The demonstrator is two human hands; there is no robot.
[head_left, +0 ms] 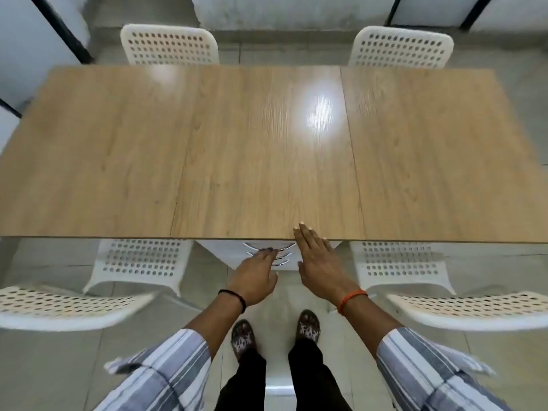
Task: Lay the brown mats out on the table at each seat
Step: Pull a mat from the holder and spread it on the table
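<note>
The left hand (257,273) reaches under the wooden table (118,161), fingers curled at a chrome drawer handle (283,248); whether they grip it is unclear. The right hand (318,262) lies flat-fingered, empty, fingertips over the table's near edge.

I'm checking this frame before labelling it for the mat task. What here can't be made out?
Head view only:
- Brown mats: none in view.
- White drawer unit with curved metal handles: mostly hidden under the wooden table.
- Left hand: fingertips blurred at the handles, so grip unclear.
- White perforated chairs: near pair cut off by frame edges.
</note>
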